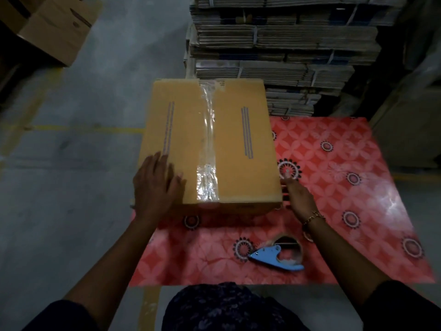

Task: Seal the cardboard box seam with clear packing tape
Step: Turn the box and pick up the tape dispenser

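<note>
A closed brown cardboard box (236, 144) sits on the left part of a red patterned table (334, 187). A strip of clear packing tape (208, 149) runs along its centre seam from the far edge to the near edge. My left hand (155, 187) lies flat on the box's near left corner, fingers spread. My right hand (298, 197) is at the box's near right corner, fingers against its side, holding nothing. A blue tape dispenser (279, 255) with a roll lies on the table near me, apart from both hands.
Tall stacks of bundled flat cardboard (281, 44) stand behind the table. An open cardboard box (55, 29) sits on the grey floor at far left. Yellow floor lines (83, 129) run left of the table. The table's right half shows bare cloth.
</note>
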The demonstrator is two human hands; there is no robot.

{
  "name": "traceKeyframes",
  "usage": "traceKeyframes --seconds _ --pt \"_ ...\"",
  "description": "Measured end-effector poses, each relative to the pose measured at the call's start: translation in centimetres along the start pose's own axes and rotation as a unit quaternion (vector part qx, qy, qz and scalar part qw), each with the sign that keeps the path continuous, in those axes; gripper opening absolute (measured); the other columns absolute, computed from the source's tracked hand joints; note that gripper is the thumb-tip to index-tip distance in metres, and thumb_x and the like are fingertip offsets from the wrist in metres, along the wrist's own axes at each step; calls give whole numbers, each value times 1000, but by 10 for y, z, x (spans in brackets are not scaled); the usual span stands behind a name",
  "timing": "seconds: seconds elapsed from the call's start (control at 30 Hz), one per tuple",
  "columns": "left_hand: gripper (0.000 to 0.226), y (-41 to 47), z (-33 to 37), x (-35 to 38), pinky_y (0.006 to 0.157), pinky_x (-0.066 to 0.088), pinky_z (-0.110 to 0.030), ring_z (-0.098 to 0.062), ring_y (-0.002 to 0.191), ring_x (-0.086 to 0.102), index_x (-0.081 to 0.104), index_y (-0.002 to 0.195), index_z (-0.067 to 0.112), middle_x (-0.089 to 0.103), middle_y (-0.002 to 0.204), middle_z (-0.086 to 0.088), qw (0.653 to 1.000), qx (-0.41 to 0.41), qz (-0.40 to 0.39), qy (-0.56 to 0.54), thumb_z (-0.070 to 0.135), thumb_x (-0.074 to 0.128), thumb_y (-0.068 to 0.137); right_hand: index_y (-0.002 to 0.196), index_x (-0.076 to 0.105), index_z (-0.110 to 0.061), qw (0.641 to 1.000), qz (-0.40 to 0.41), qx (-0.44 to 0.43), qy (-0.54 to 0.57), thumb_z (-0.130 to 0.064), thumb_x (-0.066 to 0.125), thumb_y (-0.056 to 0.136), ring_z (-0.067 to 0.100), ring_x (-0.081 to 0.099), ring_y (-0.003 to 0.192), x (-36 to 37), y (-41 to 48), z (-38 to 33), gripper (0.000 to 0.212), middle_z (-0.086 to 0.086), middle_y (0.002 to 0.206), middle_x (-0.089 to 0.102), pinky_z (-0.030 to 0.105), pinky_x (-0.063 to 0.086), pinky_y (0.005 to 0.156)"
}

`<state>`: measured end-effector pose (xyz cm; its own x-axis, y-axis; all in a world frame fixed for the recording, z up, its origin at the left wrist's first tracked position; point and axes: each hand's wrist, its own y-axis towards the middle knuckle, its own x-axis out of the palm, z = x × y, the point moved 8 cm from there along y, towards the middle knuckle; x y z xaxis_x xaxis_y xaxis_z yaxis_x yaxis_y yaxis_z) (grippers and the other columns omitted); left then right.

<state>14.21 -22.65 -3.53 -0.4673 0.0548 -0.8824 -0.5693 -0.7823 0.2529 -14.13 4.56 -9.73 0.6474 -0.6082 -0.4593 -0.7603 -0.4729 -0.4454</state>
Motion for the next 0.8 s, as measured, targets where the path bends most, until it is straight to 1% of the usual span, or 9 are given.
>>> traceKeyframes --seconds 0.07,0.13,0.2,0.3,0.4,0.5,0.6,0.7,0.8 --pt "60 3 45 21 115 34 -53 -35 145 41 55 141 14 49 155 -12 997 62 -44 -4 52 46 95 89 66 -28 999 9 9 -43 -57 51 89 24 72 82 -21 -10 26 33 6 100 76 44 54 80" --pt "60 1 84 43 117 31 -52 -31 149 37 53 143 19 45 158 -8 990 101 -94 2 56 43 97 94 66 -25 991 12 25 -133 -50 60 89 24 70 82 -40 -22 56 26 6 97 76 40 53 78" --pt "63 -7 108 61 118 27 -53 -29 150 34 50 145 21 42 161 -6 984 118 -129 31 60 38 98 109 62 -22 975 -14 75 -208 -57 60 86 30 70 88 -48 -35 92 41 11 100 75 40 55 80" --pt "64 -16 112 70 118 27 -55 -29 149 35 48 144 20 43 160 -7 979 136 -121 96 62 38 98 136 48 -13 939 -94 170 -283 -73 51 84 37 65 109 -36 -59 147 79 21 125 66 38 50 87" --pt "64 -15 111 68 117 28 -55 -29 148 37 50 144 18 45 159 -7 979 140 -112 95 62 41 98 140 42 -5 934 -115 234 -245 -87 41 75 36 64 111 -16 -81 178 105 21 130 62 36 49 83" --pt "64 -16 114 69 117 27 -55 -28 149 36 50 145 19 45 159 -7 978 139 -121 95 62 43 98 128 48 -7 958 -65 248 -132 -66 57 79 36 67 95 -3 -86 190 77 19 115 66 46 58 83" --pt "65 -16 114 69 119 25 -54 -27 150 35 50 145 20 43 160 -5 980 128 -126 82 63 42 98 111 51 -6 973 -31 230 -12 -42 64 82 33 66 83 -2 -87 179 48 18 98 63 57 58 79" --pt "68 -12 110 69 119 25 -53 -30 150 33 54 142 17 46 157 -7 984 99 -147 16 64 41 95 104 51 -17 989 -60 136 -25 -31 63 92 25 63 87 -17 -85 127 22 5 95 60 48 57 83" --pt "57 -18 125 55 109 42 -43 -32 131 53 64 127 14 64 132 -9 980 79 -116 -141 57 51 92 103 50 -15 991 -132 14 25 -19 55 100 12 59 68 -40 -82 44 6 -3 81 60 33 47 61"
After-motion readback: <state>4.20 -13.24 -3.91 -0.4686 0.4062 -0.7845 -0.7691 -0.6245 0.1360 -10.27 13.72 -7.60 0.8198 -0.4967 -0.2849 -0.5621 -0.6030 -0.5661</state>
